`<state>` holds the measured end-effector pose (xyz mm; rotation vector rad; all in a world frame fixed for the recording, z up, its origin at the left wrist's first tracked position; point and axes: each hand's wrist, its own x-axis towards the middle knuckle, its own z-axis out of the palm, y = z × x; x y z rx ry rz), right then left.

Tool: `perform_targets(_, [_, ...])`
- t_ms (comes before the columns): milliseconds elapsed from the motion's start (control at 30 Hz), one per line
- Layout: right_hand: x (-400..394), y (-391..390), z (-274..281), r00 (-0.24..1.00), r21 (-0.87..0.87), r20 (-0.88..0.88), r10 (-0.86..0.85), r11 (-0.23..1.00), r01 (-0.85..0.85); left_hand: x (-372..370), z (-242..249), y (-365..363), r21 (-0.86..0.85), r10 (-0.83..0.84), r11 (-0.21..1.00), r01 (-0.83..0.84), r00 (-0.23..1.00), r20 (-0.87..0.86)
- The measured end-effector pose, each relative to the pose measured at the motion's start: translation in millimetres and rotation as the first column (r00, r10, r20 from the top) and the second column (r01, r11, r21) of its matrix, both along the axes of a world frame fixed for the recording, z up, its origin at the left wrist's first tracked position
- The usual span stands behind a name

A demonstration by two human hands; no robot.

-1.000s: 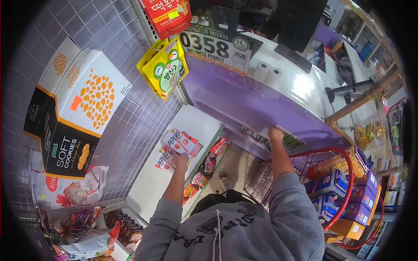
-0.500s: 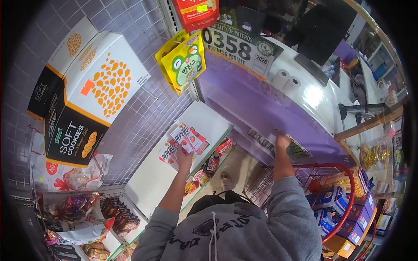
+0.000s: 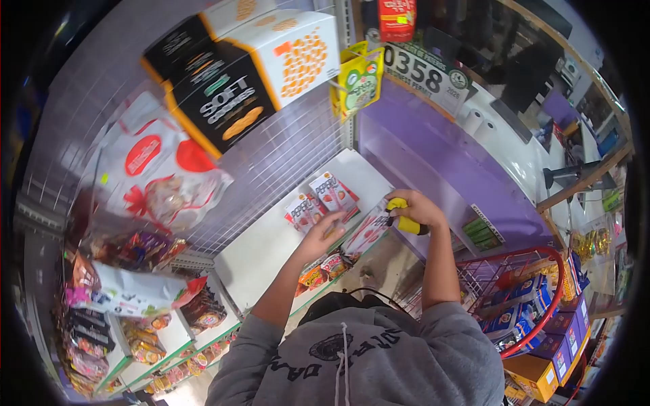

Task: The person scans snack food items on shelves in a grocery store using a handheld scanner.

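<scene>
My left hand is open, its fingers apart and slightly curled, just below the Pepero boxes on the white shelf. More red-and-white Pepero packaging lies beside them. My right hand is wrapped round a yellow-and-black handheld tool, whose exact type is unclear. Its black end is against or just over another Pepero box, which lies slanted near the shelf's front edge between my hands. What supports this box is hard to make out.
A red basket with blue packs and purple boxes stands at the right. Soft Cookies boxes and yellow packs are at the wire grid. Snack bags fill the lower left, and the purple counter rises behind the shelf.
My right hand has come from beside the purple counter to the shelf, now with the yellow tool. My left hand has let go of the Pepero boxes. One box now lies nearer the front edge.
</scene>
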<state>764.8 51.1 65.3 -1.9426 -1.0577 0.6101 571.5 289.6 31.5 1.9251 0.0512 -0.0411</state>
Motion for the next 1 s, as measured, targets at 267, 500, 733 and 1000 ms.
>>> perform_targets(267, [-110, 106, 59, 0.994, 0.436, -0.105, 0.017, 0.9, 0.031, -101, 4, -1, -0.906, 0.06, 0.401, -0.138, 0.99, -0.124])
perform_targets(500, [-265, 145, 41, 0.704, 0.2, 0.67, 0.234, 0.857, -0.476, -154, 24, 3, -0.989, 0.338, -0.035, 0.147, 0.933, 0.126])
perform_targets(733, [-238, 191, 45, 0.73, 0.288, 0.681, -0.061, 0.939, -0.19, -182, 25, -5, -0.936, 0.409, 0.196, -0.293, 0.892, -0.193])
perform_targets(1000, [-312, 174, 24, 0.836, 0.348, 0.548, 0.004, 0.908, -0.233, -207, 6, 8, -0.937, 0.596, 0.15, -0.315, 0.785, -0.168])
